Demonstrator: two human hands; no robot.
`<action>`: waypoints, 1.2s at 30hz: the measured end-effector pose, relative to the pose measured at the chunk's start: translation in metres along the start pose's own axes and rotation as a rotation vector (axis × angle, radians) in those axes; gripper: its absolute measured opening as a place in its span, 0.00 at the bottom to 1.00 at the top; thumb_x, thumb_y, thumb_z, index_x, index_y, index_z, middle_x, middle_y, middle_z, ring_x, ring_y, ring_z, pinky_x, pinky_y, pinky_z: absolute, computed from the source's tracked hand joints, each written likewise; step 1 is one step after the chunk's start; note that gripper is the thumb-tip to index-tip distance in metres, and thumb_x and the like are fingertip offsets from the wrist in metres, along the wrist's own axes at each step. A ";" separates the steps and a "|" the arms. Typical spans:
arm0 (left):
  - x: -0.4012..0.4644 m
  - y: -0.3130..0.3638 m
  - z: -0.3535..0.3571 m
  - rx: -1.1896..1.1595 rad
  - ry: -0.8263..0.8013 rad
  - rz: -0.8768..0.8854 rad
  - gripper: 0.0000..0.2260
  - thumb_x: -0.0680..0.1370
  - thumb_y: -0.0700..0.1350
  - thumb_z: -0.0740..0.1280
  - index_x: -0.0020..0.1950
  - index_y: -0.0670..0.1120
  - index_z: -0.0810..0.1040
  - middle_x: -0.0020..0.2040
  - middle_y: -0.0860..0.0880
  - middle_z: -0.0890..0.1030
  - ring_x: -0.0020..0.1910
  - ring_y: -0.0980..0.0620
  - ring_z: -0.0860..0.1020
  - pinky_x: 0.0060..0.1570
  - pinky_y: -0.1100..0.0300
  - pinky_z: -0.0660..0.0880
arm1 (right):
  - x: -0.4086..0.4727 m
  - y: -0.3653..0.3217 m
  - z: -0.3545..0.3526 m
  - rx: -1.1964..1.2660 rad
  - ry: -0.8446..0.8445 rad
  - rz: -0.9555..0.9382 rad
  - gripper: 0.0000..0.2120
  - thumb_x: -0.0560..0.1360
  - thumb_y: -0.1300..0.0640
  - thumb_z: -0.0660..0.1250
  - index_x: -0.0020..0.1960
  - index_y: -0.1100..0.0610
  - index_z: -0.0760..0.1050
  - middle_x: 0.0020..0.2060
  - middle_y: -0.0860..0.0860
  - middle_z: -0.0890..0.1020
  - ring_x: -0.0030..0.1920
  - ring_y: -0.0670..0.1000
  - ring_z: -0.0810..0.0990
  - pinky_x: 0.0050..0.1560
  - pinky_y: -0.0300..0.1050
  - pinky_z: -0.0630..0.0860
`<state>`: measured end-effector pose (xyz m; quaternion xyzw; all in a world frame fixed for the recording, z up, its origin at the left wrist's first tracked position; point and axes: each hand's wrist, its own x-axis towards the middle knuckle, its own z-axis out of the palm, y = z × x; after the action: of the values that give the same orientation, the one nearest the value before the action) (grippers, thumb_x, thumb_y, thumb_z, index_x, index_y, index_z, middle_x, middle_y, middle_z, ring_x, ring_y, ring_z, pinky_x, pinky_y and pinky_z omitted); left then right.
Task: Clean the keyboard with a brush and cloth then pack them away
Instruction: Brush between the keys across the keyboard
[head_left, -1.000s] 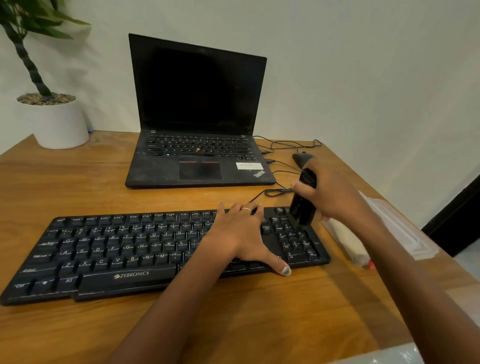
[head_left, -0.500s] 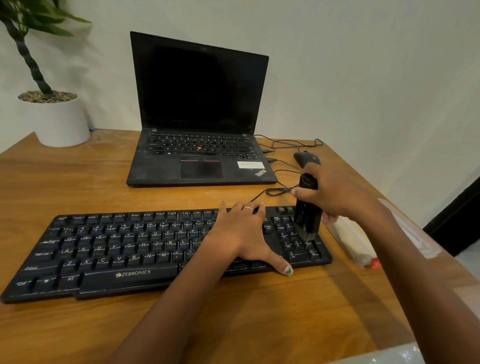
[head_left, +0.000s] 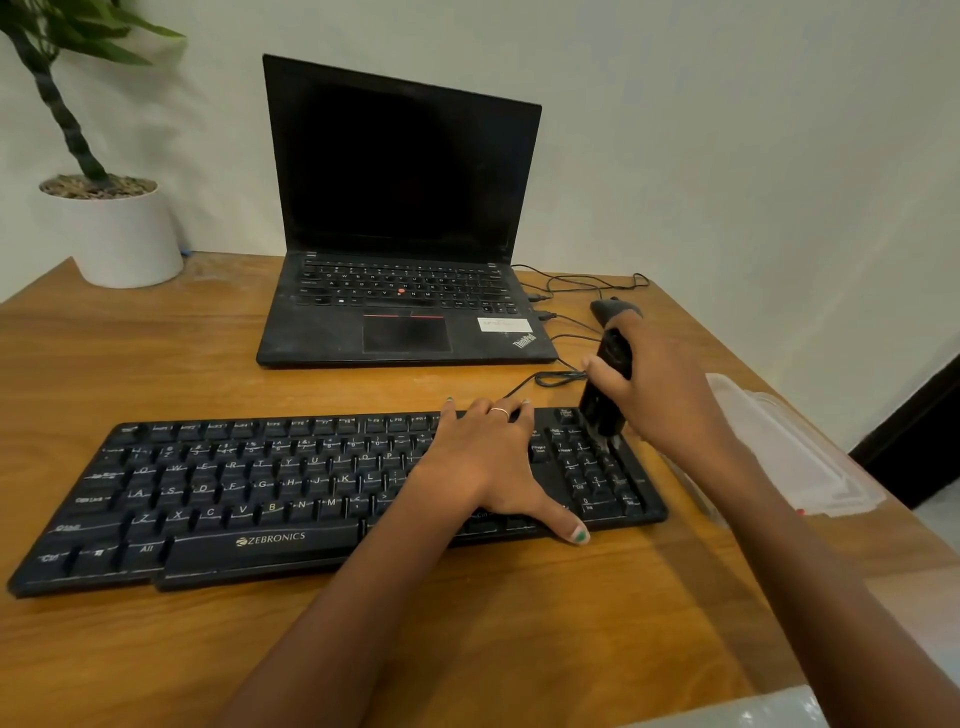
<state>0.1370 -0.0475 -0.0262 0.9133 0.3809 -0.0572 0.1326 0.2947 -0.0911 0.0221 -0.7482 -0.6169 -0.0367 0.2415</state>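
While our left hand (head_left: 485, 457) lies flat, fingers spread, on the black keyboard (head_left: 291, 493) near us, our right hand (head_left: 660, 389) grips the brush (head_left: 602, 410) — bristles down on the keypad at the keyboard's right end.

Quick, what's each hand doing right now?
Left hand: open, lying flat on the keyboard.
Right hand: closed around the brush, bristles on the number keys.

The wooden worktop (head_left: 156, 364) carried a black keyboard (head_left: 260, 493) in front and an open laptop (head_left: 405, 312) behind it. A white plant pot (head_left: 124, 234) stood at the far left corner, a clear plastic container (head_left: 789, 457) lay at the right edge.
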 end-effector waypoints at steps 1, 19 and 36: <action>0.000 0.000 0.000 -0.002 0.000 -0.001 0.59 0.62 0.77 0.66 0.80 0.46 0.44 0.81 0.48 0.46 0.79 0.45 0.45 0.74 0.37 0.42 | -0.001 0.001 -0.001 0.031 -0.006 0.014 0.13 0.77 0.49 0.63 0.57 0.53 0.67 0.45 0.54 0.78 0.38 0.53 0.79 0.32 0.48 0.77; 0.000 0.001 0.000 -0.005 -0.010 -0.006 0.59 0.62 0.76 0.66 0.80 0.47 0.43 0.81 0.48 0.45 0.79 0.45 0.45 0.75 0.38 0.42 | -0.016 0.007 -0.041 0.146 -0.356 0.121 0.08 0.76 0.52 0.65 0.48 0.55 0.68 0.34 0.54 0.79 0.21 0.49 0.76 0.20 0.38 0.69; 0.000 0.002 -0.002 -0.007 -0.012 -0.006 0.59 0.62 0.76 0.66 0.80 0.46 0.43 0.81 0.48 0.45 0.79 0.45 0.45 0.75 0.38 0.41 | -0.036 0.004 -0.015 0.069 0.025 0.087 0.09 0.76 0.48 0.64 0.51 0.51 0.68 0.37 0.50 0.78 0.35 0.49 0.78 0.28 0.40 0.71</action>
<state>0.1379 -0.0483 -0.0243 0.9112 0.3833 -0.0620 0.1378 0.2940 -0.1305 0.0212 -0.7650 -0.5816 -0.0141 0.2763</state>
